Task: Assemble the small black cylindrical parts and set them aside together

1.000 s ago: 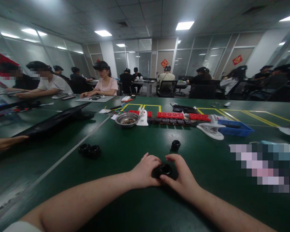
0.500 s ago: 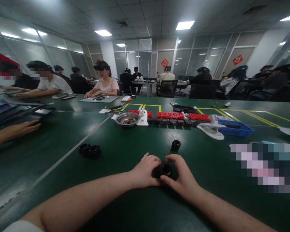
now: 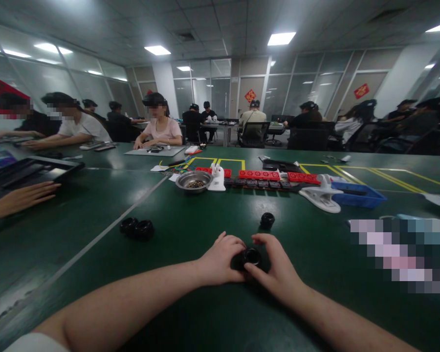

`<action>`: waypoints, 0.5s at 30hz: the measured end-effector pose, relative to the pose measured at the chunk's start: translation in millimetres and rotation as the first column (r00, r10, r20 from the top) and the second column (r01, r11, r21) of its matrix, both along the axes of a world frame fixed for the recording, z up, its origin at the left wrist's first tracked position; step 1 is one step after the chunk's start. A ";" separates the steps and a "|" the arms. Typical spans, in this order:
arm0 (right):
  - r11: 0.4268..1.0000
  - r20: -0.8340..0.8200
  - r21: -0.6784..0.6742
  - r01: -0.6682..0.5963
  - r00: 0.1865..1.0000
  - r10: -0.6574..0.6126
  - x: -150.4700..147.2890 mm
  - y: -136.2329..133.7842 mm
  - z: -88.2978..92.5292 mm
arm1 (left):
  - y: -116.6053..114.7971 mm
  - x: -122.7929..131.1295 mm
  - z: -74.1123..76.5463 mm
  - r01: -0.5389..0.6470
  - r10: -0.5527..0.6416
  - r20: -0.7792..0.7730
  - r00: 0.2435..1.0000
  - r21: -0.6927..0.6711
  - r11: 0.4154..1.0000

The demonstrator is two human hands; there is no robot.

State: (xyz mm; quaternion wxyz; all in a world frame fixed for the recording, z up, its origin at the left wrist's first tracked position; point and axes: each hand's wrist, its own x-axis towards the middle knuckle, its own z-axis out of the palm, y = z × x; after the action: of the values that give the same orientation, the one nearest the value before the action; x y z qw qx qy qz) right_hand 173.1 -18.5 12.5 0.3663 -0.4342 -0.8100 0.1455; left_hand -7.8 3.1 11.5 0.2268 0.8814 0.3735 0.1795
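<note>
Between my two hands is a glossy black ring-shaped part (image 3: 252, 255) with a round opening facing up, close to the table top. My left hand (image 3: 223, 259) is closed around its left side, with the fingertips partly hidden. My right hand (image 3: 280, 268) curves about the right side, its thumb pressed on the near rim and its index finger arched at the far side. A similar black part (image 3: 267, 220) stands just beyond my right hand. Farther left, two more black round parts (image 3: 144, 229) sit side by side, touching.
A metal bowl (image 3: 193, 181) of small pieces stands ahead beside a white clamp stand (image 3: 216, 178). Red blocks (image 3: 259, 175) line a dark strip, with another white clamp (image 3: 322, 194) and a blue bin (image 3: 359, 194) rightward. A co-worker's hand (image 3: 33, 198) rests by a black frame at left.
My hands and the black part stay nearly still, with the right thumb shifted very slightly. At left, the co-worker's black frame has tilted down flatter.
</note>
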 end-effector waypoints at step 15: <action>1.000 0.000 0.008 -0.014 1.000 0.014 -0.3 -1.7 1.2 | -0.4 0.4 0.6 0.004 -0.004 -0.001 1.000 0.002 1.000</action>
State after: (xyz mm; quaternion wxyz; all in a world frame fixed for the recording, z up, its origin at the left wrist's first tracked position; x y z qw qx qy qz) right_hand 172.9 -20.2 13.6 0.3670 -0.4271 -0.8136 0.1447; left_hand -7.3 2.7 12.1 0.2260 0.8824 0.3717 0.1792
